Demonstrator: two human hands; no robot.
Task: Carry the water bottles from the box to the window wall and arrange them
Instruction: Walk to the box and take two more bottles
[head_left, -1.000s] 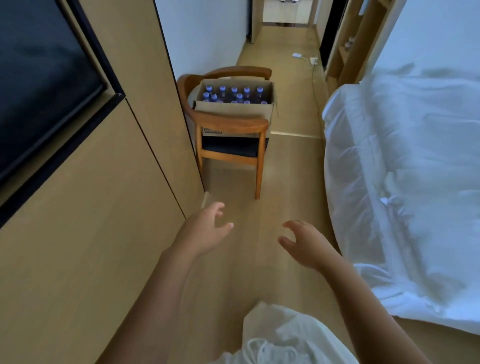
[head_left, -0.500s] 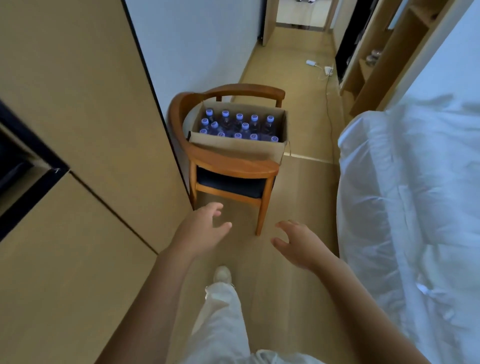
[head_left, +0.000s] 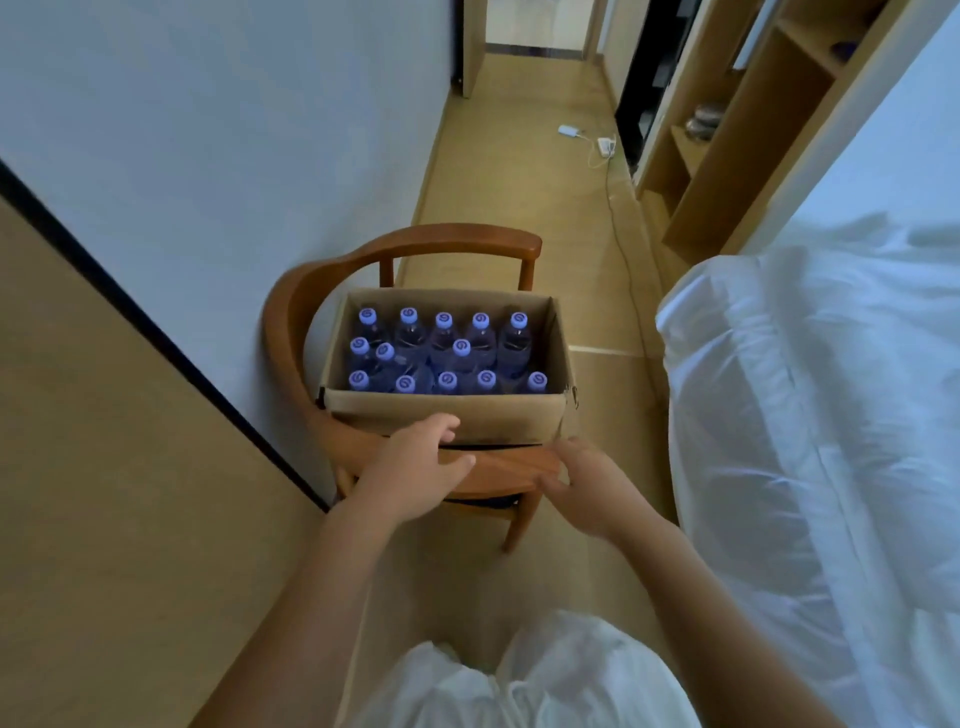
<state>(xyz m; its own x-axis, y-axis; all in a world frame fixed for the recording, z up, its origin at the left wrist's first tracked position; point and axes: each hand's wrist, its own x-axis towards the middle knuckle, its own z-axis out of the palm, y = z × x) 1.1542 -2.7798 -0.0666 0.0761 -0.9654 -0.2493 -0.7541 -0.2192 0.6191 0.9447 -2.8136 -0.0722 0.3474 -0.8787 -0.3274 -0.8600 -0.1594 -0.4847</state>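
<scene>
The step in hand is the reach for the bottles: nothing has been lifted yet, and both hands arrive empty at the near side of the cardboard box (head_left: 447, 413), which sits on the seat of a wooden armchair (head_left: 400, 244) at the centre of the frame, pushed up against the pale wall on the left. The left hand (head_left: 415, 470) is loosely spread, fingers curled a little, hovering over the chair's near armrest just below the box's front wall, grasping nothing; whether its fingertips touch the cardboard cannot be told. The right hand (head_left: 582, 486), lower and to the right, is likewise unclenched and empty, and blurred enough that its contact with the armrest is uncertain. Inside the box the water bottles (head_left: 447, 351) stand upright with purple caps, in roughly three rows (the middle row looks thinner, with gaps). A white bed (head_left: 810, 415) fills the right of the frame, leaving only a narrow strip of wooden floor (head_left: 524, 182) between it and the chair, and a cable with a white plug block (head_left: 605, 145) lies on the floor in the upper centre. The window wall is not in view, so the carry is likely to begin with a turn away from the box. The next move calls for raising the hands over the front wall and closing each round a bottle's neck or shoulder, probably from the near row, lifting straight up so the neighbours stay standing.
</scene>
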